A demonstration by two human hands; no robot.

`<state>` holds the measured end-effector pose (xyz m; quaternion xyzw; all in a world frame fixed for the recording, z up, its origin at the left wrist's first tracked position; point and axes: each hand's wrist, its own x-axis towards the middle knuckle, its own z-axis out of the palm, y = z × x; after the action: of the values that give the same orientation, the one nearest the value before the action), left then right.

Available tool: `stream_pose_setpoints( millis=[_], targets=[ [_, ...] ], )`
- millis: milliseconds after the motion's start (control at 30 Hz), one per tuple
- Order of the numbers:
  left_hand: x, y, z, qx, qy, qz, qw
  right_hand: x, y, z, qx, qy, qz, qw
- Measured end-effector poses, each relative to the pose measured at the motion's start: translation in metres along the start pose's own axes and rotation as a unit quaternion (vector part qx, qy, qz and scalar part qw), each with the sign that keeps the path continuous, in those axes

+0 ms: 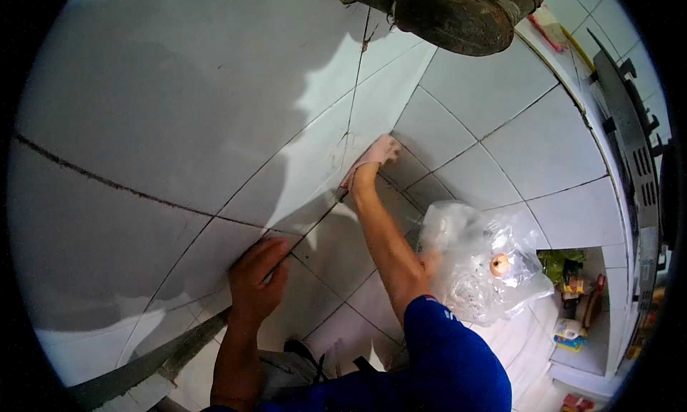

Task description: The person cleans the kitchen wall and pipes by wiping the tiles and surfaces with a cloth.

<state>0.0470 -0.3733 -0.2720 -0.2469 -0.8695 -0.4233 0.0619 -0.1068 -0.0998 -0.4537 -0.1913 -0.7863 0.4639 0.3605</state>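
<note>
Your right hand (372, 160) reaches far forward into the corner where the large, white-tiled wall (315, 169) on your left meets the white-tiled panel (540, 144) ahead, low down by the pale tiled floor (318, 258). It looks pale pink under strong light and is blurred; you cannot tell from this view whether it holds anything. Your left hand (261, 275) is nearer to you, at the foot of that same wall, its fingers bent and the gap to the thumb narrow. Whether something sits in its grasp, you cannot tell.

To the right of your right forearm lies a crumpled, clear plastic bag (465, 294), with a small, round, orange-brown object (499, 265) showing at it. A thick, dark brown, crusted pipe (454, 18) crosses above the corner.
</note>
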Motion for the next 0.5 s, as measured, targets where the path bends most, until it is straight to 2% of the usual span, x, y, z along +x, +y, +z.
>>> stream_pose_setpoints(
  millis=[133,233,267,333,500],
  targets=[
    [-0.003,-0.003,0.003,0.036,-0.003,0.010,0.999,0.031,-0.020,-0.005,-0.039,0.058,-0.082,0.994],
    [-0.004,-0.002,0.003,-0.001,0.027,0.018,0.999,0.069,-0.007,-0.004,-0.127,0.027,-0.130,0.983],
    [-0.005,-0.001,0.002,-0.001,0.029,0.019,0.999,0.078,0.000,-0.009,-0.076,-0.013,-0.111,0.991],
    [-0.002,0.000,0.001,-0.012,0.015,-0.011,1.000,0.067,-0.057,-0.029,-0.076,-0.013,-0.120,0.990],
    [-0.001,0.004,-0.003,-0.025,0.021,-0.010,0.999,0.039,-0.131,-0.060,-0.156,-0.061,-0.154,0.974]
  ],
)
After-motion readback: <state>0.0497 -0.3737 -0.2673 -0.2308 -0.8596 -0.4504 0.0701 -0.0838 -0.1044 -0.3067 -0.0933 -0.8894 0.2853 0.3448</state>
